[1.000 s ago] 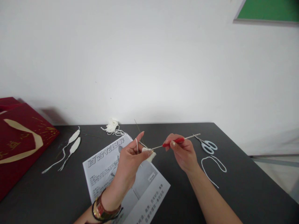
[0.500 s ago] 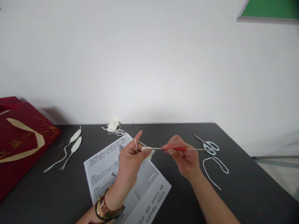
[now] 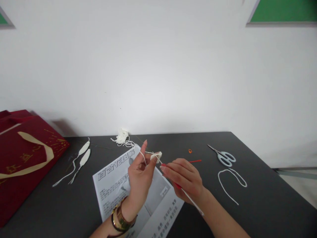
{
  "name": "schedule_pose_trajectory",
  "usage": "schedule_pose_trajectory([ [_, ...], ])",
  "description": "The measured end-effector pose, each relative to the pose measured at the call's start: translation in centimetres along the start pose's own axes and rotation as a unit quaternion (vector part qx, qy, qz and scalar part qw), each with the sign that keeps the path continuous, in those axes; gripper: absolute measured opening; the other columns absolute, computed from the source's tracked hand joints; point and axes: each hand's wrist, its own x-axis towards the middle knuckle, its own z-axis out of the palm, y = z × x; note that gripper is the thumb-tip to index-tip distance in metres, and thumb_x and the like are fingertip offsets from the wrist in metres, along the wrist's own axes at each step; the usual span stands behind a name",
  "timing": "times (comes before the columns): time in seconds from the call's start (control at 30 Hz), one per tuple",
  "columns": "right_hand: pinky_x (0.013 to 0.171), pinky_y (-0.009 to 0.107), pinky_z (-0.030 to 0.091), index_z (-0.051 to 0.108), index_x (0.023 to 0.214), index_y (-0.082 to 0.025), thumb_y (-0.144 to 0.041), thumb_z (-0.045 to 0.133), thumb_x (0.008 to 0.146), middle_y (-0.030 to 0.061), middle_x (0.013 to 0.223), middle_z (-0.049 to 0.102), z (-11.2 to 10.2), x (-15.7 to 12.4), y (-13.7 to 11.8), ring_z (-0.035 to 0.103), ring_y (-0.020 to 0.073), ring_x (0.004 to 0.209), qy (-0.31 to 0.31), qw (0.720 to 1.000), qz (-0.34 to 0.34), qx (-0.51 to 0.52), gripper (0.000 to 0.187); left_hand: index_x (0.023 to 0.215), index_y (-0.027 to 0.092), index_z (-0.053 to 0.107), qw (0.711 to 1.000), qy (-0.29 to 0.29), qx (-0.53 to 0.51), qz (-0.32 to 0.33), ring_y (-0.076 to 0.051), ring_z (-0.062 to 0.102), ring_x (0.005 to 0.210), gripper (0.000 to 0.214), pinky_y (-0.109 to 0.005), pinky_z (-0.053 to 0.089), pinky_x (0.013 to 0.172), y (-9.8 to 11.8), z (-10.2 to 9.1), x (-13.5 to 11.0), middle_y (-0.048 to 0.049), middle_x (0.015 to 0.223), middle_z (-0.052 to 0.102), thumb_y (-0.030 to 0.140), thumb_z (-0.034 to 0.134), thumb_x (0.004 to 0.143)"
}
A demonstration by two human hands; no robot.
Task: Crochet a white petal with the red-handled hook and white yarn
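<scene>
Between thumb and fingers, my left hand (image 3: 141,175) pinches a small white crochet piece (image 3: 156,156). White yarn (image 3: 143,155) loops over its raised index finger. My right hand (image 3: 184,178) grips a crochet hook (image 3: 189,197) with a red handle, its shaft slanting down to the right. The hook's tip reaches the white piece, where my fingers partly hide it. Beneath my hands lies a printed pattern sheet (image 3: 111,178) with Chinese text. The yarn trails back to a loose white bundle (image 3: 122,136) by the wall.
Two white crocheted petals (image 3: 85,158) with yarn tails lie left, beside a red gift bag (image 3: 29,155). To the right are scissors (image 3: 224,158), a cut piece of white yarn (image 3: 220,181), an orange stitch marker (image 3: 190,151) and a red needle (image 3: 196,161). A white wall (image 3: 158,66) stands behind the table.
My right hand has moved down and left, tilting the hook from level to a steep slant. The orange marker and red needle have come into sight. The camera view has shifted slightly.
</scene>
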Motion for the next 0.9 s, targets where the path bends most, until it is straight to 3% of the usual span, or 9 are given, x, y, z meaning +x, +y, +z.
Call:
schedule_pose_trajectory([
  [0.1, 0.074, 0.038, 0.052, 0.053, 0.126, -0.024, -0.002, 0.054, 0.078, 0.0081, 0.101, 0.07, -0.2, 0.6, -0.1, 0.062, 0.0204, 0.086, 0.037, 0.997, 0.032, 0.061, 0.052, 0.129, 0.031, 0.049, 0.998, -0.028, -0.063, -0.017, -0.007, 0.053, 0.064, 0.063, -0.02, 0.042, 0.07, -0.1, -0.2, 0.4, 0.0066, 0.07, 0.059, 0.015, 0.07, 0.072],
  [0.27, 0.067, 0.033, 0.051, 0.065, 0.106, -0.029, -0.002, 0.055, 0.08, 0.0034, 0.085, 0.069, -0.3, 1.5, -0.2, 0.062, 0.0172, 0.076, 0.105, 0.967, 0.16, 0.168, 0.039, 0.132, 0.029, 0.046, 0.974, -0.093, -0.181, -0.101, -0.007, 0.055, 0.066, 0.069, -0.02, 0.043, 0.074, 0.4, -0.5, 1.2, 0.0078, 0.065, 0.053, 0.009, 0.07, 0.07],
  [0.33, 0.068, 0.033, 0.052, 0.064, 0.108, -0.028, -0.003, 0.053, 0.081, 0.0043, 0.088, 0.069, -0.3, 1.4, -0.1, 0.061, 0.0173, 0.077, 0.095, 0.973, 0.142, 0.159, 0.038, 0.131, 0.029, 0.047, 0.971, -0.101, -0.192, -0.103, -0.006, 0.055, 0.066, 0.068, -0.02, 0.043, 0.073, 0.5, -0.6, 1.3, 0.0078, 0.066, 0.052, 0.008, 0.07, 0.07],
  [0.47, 0.078, 0.037, 0.051, 0.058, 0.12, -0.019, -0.01, 0.051, 0.084, 0.0104, 0.101, 0.069, -0.4, 0.9, -0.2, 0.06, 0.0205, 0.089, 0.015, 1.0, -0.009, 0.008, 0.037, 0.131, 0.027, 0.047, 0.971, -0.102, -0.185, -0.109, -0.006, 0.056, 0.067, 0.067, -0.02, 0.043, 0.074, 0.4, -0.7, 1.4, 0.0071, 0.067, 0.054, 0.009, 0.069, 0.071],
  [0.6, 0.083, 0.035, 0.049, 0.063, 0.111, -0.014, -0.012, 0.049, 0.087, 0.0094, 0.097, 0.071, -0.4, 1.0, -0.9, 0.061, 0.0193, 0.087, -0.017, 0.98, -0.096, -0.174, 0.028, 0.133, 0.028, 0.044, 0.986, -0.083, -0.124, -0.075, -0.007, 0.056, 0.065, 0.069, -0.021, 0.044, 0.073, -0.1, -0.8, 1.5, 0.0072, 0.067, 0.058, 0.013, 0.07, 0.071],
  [0.67, 0.082, 0.035, 0.048, 0.064, 0.109, -0.012, -0.012, 0.047, 0.088, 0.0094, 0.096, 0.071, -0.3, 1.1, -1.2, 0.06, 0.0191, 0.085, -0.013, 0.975, -0.097, -0.201, 0.027, 0.134, 0.028, 0.043, 0.996, -0.062, -0.057, -0.01, -0.008, 0.057, 0.068, 0.069, -0.023, 0.044, 0.078, -0.3, -0.9, 1.6, 0.0068, 0.069, 0.06, 0.015, 0.07, 0.072],
  [0.77, 0.079, 0.037, 0.049, 0.061, 0.113, -0.011, -0.014, 0.048, 0.087, 0.0114, 0.096, 0.07, -0.1, 0.9, -1.2, 0.059, 0.0205, 0.085, -0.011, 0.985, -0.069, -0.157, 0.029, 0.133, 0.025, 0.045, 0.995, -0.06, 0.023, 0.072, -0.011, 0.06, 0.077, 0.065, -0.028, 0.04, 0.091, -0.4, -1.1, 2.0, 0.0043, 0.074, 0.065, 0.017, 0.069, 0.073],
  [0.9, 0.072, 0.036, 0.05, 0.057, 0.116, -0.014, -0.01, 0.049, 0.085, 0.0107, 0.094, 0.068, -0.4, 0.8, -0.9, 0.058, 0.0196, 0.082, 0.031, 0.999, -0.007, -0.034, 0.032, 0.131, 0.023, 0.049, 0.993, -0.093, 0.034, 0.069, -0.013, 0.061, 0.075, 0.063, -0.031, 0.043, 0.088, -0.5, -1.4, 2.6, 0.0026, 0.073, 0.067, 0.02, 0.07, 0.072],
])
